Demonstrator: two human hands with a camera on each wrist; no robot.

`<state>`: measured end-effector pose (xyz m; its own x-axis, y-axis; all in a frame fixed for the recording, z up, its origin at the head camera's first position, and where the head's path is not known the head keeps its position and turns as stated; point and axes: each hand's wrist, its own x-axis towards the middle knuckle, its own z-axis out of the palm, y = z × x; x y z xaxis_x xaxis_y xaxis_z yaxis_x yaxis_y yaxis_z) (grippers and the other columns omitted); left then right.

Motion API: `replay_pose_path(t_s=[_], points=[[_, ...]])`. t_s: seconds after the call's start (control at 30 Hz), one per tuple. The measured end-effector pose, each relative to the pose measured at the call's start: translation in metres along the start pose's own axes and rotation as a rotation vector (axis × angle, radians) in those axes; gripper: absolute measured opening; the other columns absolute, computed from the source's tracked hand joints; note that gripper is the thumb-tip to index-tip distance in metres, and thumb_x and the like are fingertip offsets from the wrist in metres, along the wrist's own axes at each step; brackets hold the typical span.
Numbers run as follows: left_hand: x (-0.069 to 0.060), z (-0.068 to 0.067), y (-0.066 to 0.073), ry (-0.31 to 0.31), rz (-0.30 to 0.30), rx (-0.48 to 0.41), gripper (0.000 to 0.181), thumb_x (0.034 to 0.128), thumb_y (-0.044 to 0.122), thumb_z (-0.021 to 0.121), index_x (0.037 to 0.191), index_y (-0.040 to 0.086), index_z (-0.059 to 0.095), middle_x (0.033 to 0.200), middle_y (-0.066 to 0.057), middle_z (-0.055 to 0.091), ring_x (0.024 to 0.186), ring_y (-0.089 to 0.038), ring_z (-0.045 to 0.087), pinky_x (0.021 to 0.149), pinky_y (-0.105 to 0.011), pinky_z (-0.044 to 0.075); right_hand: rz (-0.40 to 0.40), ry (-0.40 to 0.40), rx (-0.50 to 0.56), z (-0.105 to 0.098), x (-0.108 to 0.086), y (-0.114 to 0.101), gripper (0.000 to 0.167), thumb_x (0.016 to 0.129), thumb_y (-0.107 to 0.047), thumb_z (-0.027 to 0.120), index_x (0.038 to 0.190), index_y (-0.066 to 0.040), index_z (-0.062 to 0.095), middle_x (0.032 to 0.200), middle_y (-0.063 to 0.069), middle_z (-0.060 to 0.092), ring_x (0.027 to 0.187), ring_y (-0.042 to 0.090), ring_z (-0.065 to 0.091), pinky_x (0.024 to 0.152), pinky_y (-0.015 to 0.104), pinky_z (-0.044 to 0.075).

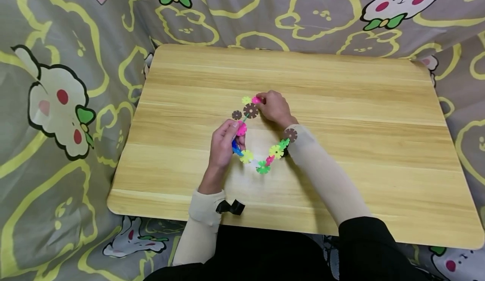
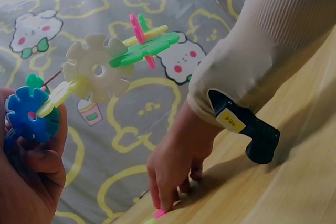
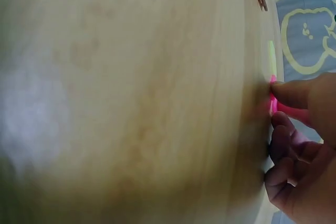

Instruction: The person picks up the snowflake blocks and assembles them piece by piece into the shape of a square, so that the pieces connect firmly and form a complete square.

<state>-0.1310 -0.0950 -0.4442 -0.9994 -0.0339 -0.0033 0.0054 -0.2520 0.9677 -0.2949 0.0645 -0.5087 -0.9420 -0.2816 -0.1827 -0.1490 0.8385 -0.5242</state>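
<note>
My left hand grips a chain of notched plastic snowflake discs by its blue disc and a pink disc. From it the chain curves through a yellow disc, a whitish disc, a green disc and several more, up to a brown disc by the right sleeve. My right hand pinches a pink disc down at the tabletop. Beside that lies a yellow-green disc. A large brown disc and a small brown disc are between the hands; whether they join the chain is unclear.
The wooden table has rounded corners and extends widely to both sides. A patterned curtain hangs close along its back and sides. Black wrist-camera pieces stick out from the sleeves.
</note>
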Motion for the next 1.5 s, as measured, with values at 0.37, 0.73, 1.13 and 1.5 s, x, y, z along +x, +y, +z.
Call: replay_pose_path(t_s=[0.37, 0.73, 1.13, 1.5], points=[[-0.001, 0.002, -0.003, -0.012, -0.014, 0.016, 0.026, 0.102, 0.023, 0.043, 0.085, 0.008, 0.058, 0.062, 0.006, 0.054, 0.049, -0.009, 0.052, 0.047, -0.02, 0.05, 0.008, 0.003, 0.066, -0.005, -0.012, 0.006, 0.031, 0.089, -0.018, 0.068, 0.115, -0.006, 0.057, 0.104, 0.01, 0.059, 0.092, 0.024, 0.054, 0.084, 0.035, 0.05], [-0.001, 0.004, -0.005, -0.027, 0.023, 0.019, 0.027, 0.1032, 0.023, 0.04, 0.094, 0.004, 0.058, 0.067, 0.005, 0.057, 0.053, -0.01, 0.054, 0.05, -0.021, 0.051, 0.027, 0.087, 0.249, -0.013, -0.044, 0.013, 0.023, 0.089, -0.019, 0.07, 0.106, -0.008, 0.058, 0.094, 0.009, 0.062, 0.086, 0.023, 0.058, 0.079, 0.033, 0.05], [-0.002, 0.007, -0.009, -0.052, 0.015, -0.076, 0.016, 0.1023, 0.014, 0.034, 0.097, 0.011, 0.049, 0.073, 0.0, 0.06, 0.055, -0.013, 0.059, 0.053, -0.024, 0.054, -0.041, 0.195, 0.403, -0.034, -0.078, 0.026, 0.023, 0.089, -0.013, 0.069, 0.106, -0.004, 0.058, 0.09, 0.011, 0.059, 0.078, 0.02, 0.052, 0.067, 0.023, 0.044], [-0.002, 0.011, -0.011, -0.061, 0.039, -0.101, 0.023, 0.092, 0.005, 0.025, 0.106, 0.014, 0.039, 0.068, 0.0, 0.054, 0.05, -0.014, 0.054, 0.049, -0.025, 0.051, -0.08, 0.44, 0.633, -0.074, -0.117, 0.011, 0.022, 0.088, -0.014, 0.071, 0.107, -0.004, 0.069, 0.089, -0.006, 0.063, 0.079, 0.01, 0.057, 0.069, 0.016, 0.048]])
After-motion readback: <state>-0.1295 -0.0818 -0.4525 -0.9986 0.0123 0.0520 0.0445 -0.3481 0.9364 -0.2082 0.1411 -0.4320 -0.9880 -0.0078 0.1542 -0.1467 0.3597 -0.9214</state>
